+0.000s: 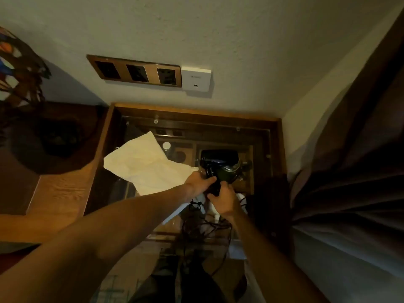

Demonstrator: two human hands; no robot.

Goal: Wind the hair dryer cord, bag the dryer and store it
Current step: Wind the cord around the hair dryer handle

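A black hair dryer (220,166) is held over a glass-topped wooden table (277,136), its barrel pointing away from me. Both hands close around its handle: my left hand (196,181) from the left, my right hand (222,200) from below. The black cord (203,230) hangs from the handle in loose tangled loops below my hands. A creased white bag (145,164) lies flat on the glass just left of the dryer, its near edge touching my left hand.
A wall panel with three sockets (135,72) and a white box (195,78) sit on the wall above the table. A stained-glass lamp (19,68) stands on a wooden desk (59,191) at left. Dark curtains (354,162) hang at right.
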